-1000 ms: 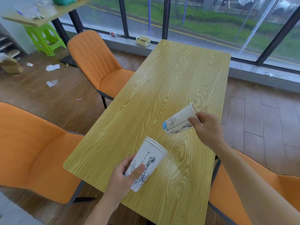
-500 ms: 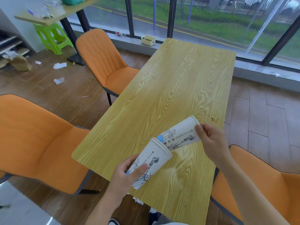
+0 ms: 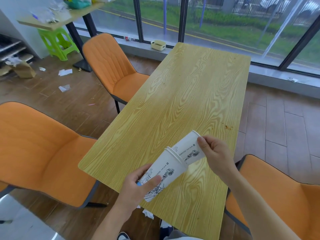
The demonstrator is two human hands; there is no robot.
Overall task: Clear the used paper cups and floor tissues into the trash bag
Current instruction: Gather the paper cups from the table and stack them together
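Note:
My left hand (image 3: pixel 136 189) grips a white paper cup (image 3: pixel 164 172) with a black line drawing, tilted with its rim up and to the right. A second white paper cup (image 3: pixel 189 149), held near its rim by my right hand (image 3: pixel 216 155), has its base pushed into the first cup's mouth. Both cups hang over the near end of the wooden table (image 3: pixel 181 101). A crumpled tissue (image 3: pixel 148 213) lies on the floor under the table's near edge. More tissues (image 3: pixel 65 88) and paper scraps (image 3: pixel 65 72) lie on the floor at the left. No trash bag is in sight.
Orange chairs stand at the left (image 3: pixel 39 149), far left (image 3: pixel 112 66) and right (image 3: pixel 277 196) of the table. A green stool (image 3: pixel 55 42) sits under a cluttered side table (image 3: pixel 58 19). A brown paper bag (image 3: pixel 24 70) lies far left. Small crumbs (image 3: pixel 228 127) mark the table's right edge.
My right hand has brought its cup down and left, and the cup's base has slid into the cup in my left hand. The view has pulled back a little.

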